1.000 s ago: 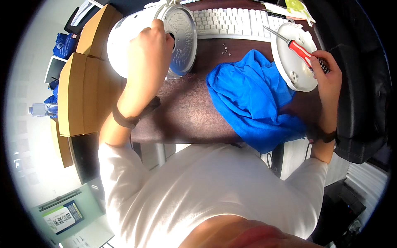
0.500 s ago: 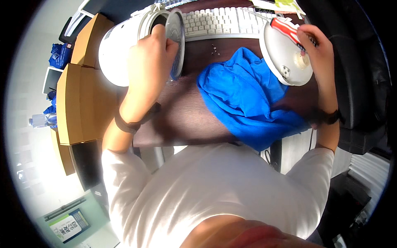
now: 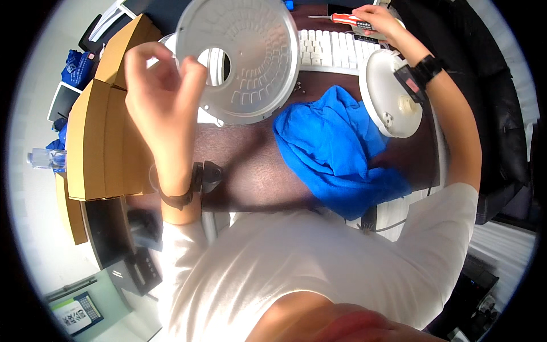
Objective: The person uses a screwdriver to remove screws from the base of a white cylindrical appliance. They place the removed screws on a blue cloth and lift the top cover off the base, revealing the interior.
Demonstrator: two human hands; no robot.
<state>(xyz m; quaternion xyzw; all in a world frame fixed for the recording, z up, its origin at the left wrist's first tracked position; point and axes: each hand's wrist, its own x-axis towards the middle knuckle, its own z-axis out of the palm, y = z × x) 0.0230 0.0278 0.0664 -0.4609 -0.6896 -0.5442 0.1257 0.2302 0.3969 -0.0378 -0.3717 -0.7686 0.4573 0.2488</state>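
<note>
My left hand (image 3: 162,105) is closed at the near left rim of a round, translucent grey disc (image 3: 259,54) with an off-centre hole. Its thumb lies over the rim. The disc is raised and faces me, hiding most of a white, pot-like appliance (image 3: 206,115) behind it. At the far right my right hand (image 3: 380,21) grips a screwdriver (image 3: 345,19) with a red and white handle, its shaft pointing left. Below the right wrist lies a white round cover (image 3: 379,85) with a raised fitting. A few small screws (image 3: 300,87) lie near the disc's right edge.
A crumpled blue cloth (image 3: 336,154) covers the middle right of the dark table (image 3: 245,165). Beyond it stands a white keyboard (image 3: 327,50). Cardboard boxes (image 3: 91,137) line the left side, with a clear bottle (image 3: 48,158) past them. A black chair (image 3: 496,114) is at right.
The disc has come up from beside the appliance with my left hand and turned its flat side toward me. My right hand has carried the screwdriver away from the white cover, farther back and left.
</note>
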